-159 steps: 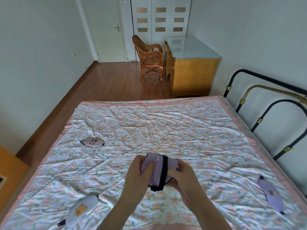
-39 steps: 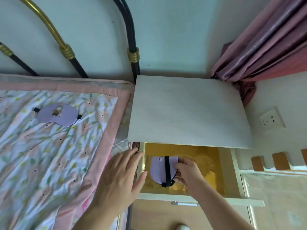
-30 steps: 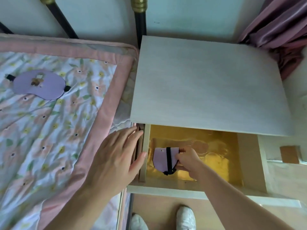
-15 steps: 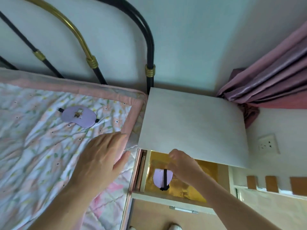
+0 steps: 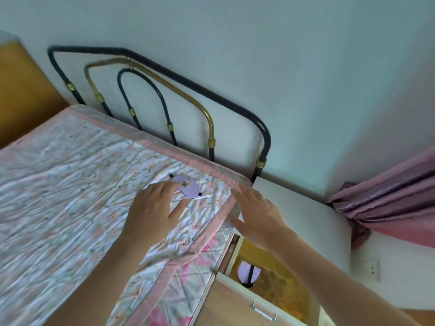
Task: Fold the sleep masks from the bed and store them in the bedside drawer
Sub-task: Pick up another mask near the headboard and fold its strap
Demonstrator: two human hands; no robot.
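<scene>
A lilac sleep mask (image 5: 190, 189) with a black strap lies flat on the floral quilt (image 5: 70, 175) near the bed's head corner. My left hand (image 5: 154, 209) hovers open over the quilt, its fingertips at the mask's near edge. My right hand (image 5: 255, 214) is open and empty above the quilt's pink border, between the bed and the bedside cabinet. A folded lilac mask (image 5: 248, 272), wrapped by its black strap, lies in the open bedside drawer (image 5: 280, 288) with its yellow lining.
The white top of the bedside cabinet (image 5: 296, 212) overhangs the drawer. A black and brass metal headboard (image 5: 179, 95) runs along the wall. A pink curtain (image 5: 395, 198) hangs at the right, with a wall socket (image 5: 372, 269) below it. An orange wooden cabinet (image 5: 21, 95) stands far left.
My right hand has let go of the folded mask in the drawer and come up over the bed edge. My left hand moved toward the flat lilac mask. The view swung left.
</scene>
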